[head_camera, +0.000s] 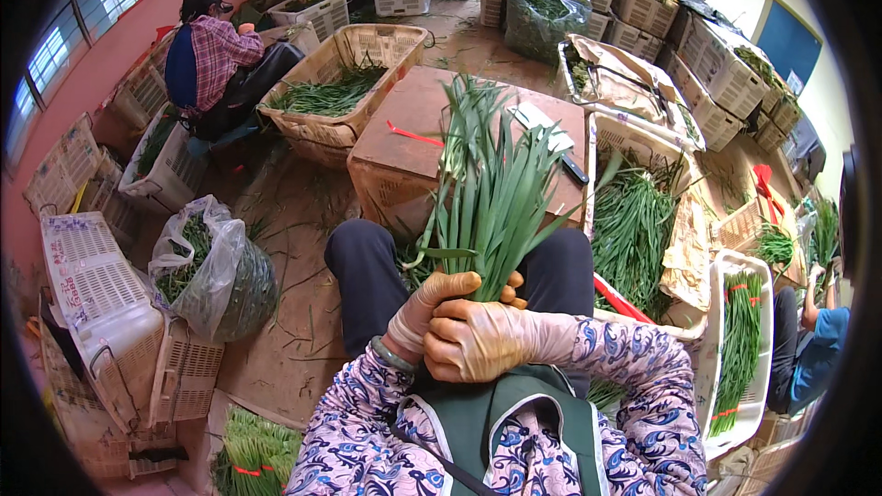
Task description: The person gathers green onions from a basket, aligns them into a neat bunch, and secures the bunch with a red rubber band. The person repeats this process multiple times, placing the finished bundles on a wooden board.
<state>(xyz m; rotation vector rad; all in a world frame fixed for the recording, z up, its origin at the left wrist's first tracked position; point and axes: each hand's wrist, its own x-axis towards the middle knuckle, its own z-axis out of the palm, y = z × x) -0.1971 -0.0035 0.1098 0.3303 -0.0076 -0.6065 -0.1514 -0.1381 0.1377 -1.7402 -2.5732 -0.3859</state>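
Note:
Both my gloved hands grip one bunch of green leafy stalks [482, 220], which looks like Chinese chives. My left hand [431, 300] wraps the bunch from the left, thumb across its front. Just below, my right hand [475, 341] is closed around the lower part, hiding the stalk ends. The leaves point away from me, over a brown board-topped stand [406, 107]. One leaf [448, 253] bends sideways just above my left thumb. On the board, right of the leaves, lies a knife [574, 169] with a black handle. A red strip [413, 134] lies left of them.
A crate of loose leaves [630, 220] stands at my right, beside a white tray [766, 358] of red-tied bundles. At left are a plastic bag of greens [220, 275] and stacked crates [96, 289]. A seated person [213, 55] works beyond; another person [820, 351] sits at right.

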